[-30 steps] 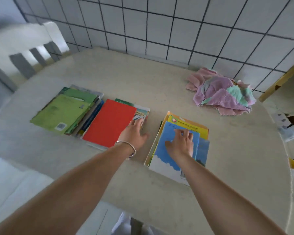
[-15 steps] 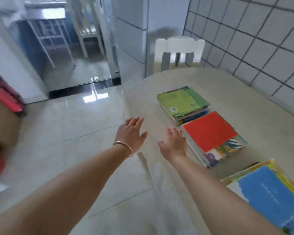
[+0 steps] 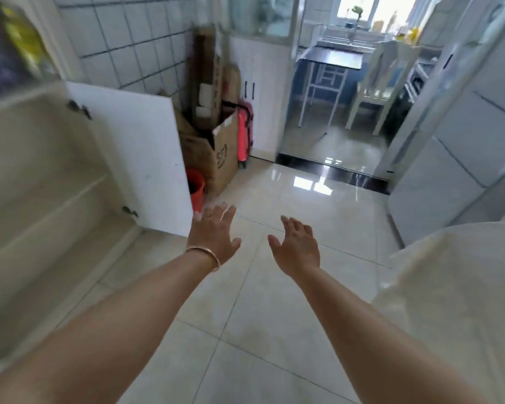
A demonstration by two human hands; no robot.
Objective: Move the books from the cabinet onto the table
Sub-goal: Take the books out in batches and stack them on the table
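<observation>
My two bare forearms reach forward over the glossy cream-tiled floor [image 3: 274, 330], nearest item in view. My left hand [image 3: 213, 233], with a thin gold bangle [image 3: 203, 252] at the wrist, is spread flat, palm down, its fingers [image 3: 222, 212] straight and apart, holding nothing. My right hand [image 3: 296, 247] hangs just beside it, apart from it, likewise empty, fingers [image 3: 296, 224] straight and loosely fanned. At right edge, a curved pale cream tabletop [image 3: 455, 287], only its rim and a bare part in view. At left, the low cream cabinet [image 3: 41, 182], open, with a pale interior shelf; the view there is blurred and I cannot make out any books inside it or anywhere else. Its white flat door [image 3: 134, 158] stands swung outward, two dark hinges on its inner edge. Beyond the door, a red-orange bucket [image 3: 196, 189] on the floor, touching or just beside a brown cardboard box [image 3: 216, 150] stuffed with upright cardboard pieces. Next, a pink upright suitcase [image 3: 245, 132] against a white panelled cupboard [image 3: 263, 94]. Wall behind: white square tiles with dark grout [image 3: 134, 39]. Farthest, past a dark threshold strip [image 3: 330, 170], a second room with a dark-topped table on white legs [image 3: 330, 68], a white slatted chair [image 3: 379, 88] and a bright window [image 3: 373, 7].
</observation>
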